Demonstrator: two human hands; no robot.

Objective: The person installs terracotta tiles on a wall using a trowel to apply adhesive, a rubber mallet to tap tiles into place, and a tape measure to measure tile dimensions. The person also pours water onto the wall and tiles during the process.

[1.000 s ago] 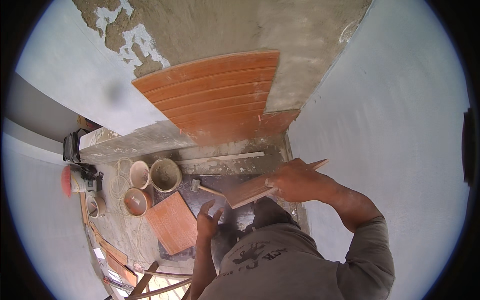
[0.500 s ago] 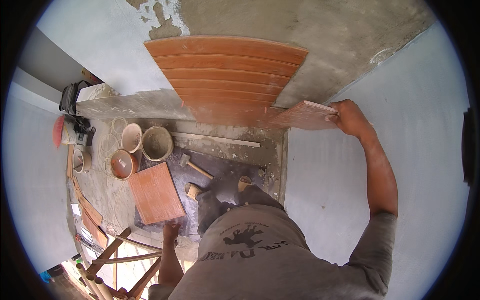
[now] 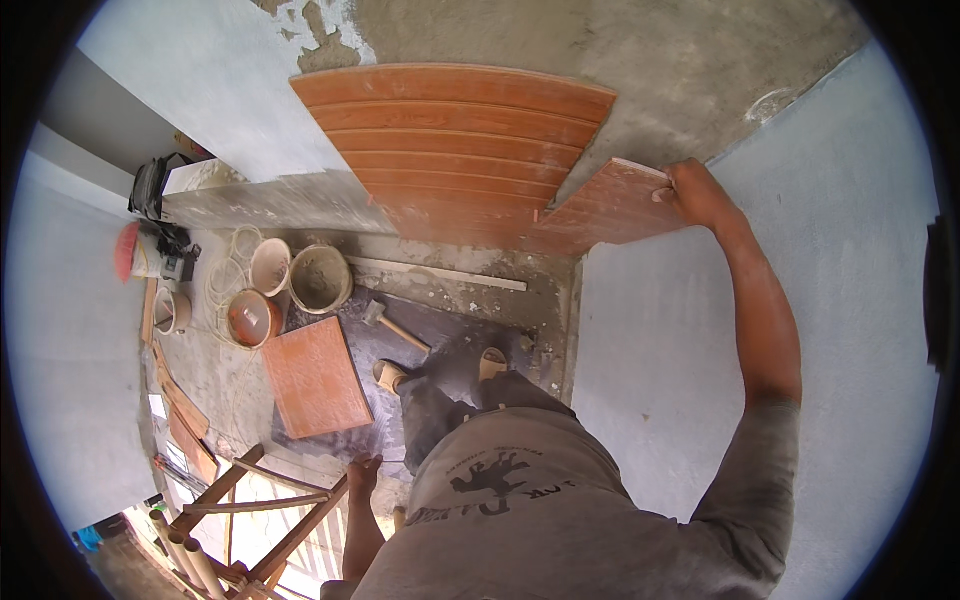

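Note:
My right hand (image 3: pixel 697 193) is closed on the upper right corner of a reddish-brown wood-look tile (image 3: pixel 622 207). This tile slants against the wall in the right corner, beside a column of similar grooved tiles (image 3: pixel 460 123). Its lower left part meets the tiled area; a narrow wedge of bare wall shows between them higher up. My left hand (image 3: pixel 363 470) hangs low, its fingers drawn together, below a loose tile (image 3: pixel 318 378) lying on a dark mat (image 3: pixel 455 335). Whatever those fingers hold, if anything, is too small to make out.
A mallet (image 3: pixel 396 325) lies on the mat near my feet. Buckets (image 3: pixel 321 278) stand left of it, with a coiled hose (image 3: pixel 226 281) beside them. A pale strip (image 3: pixel 440 273) runs along the wall's foot. A wooden frame (image 3: pixel 257 505) stands at the lower left.
My right hand has raised the tile's outer corner and brought the tile up closer to the wall. My left hand has shifted right and slightly down, away from the loose tile.

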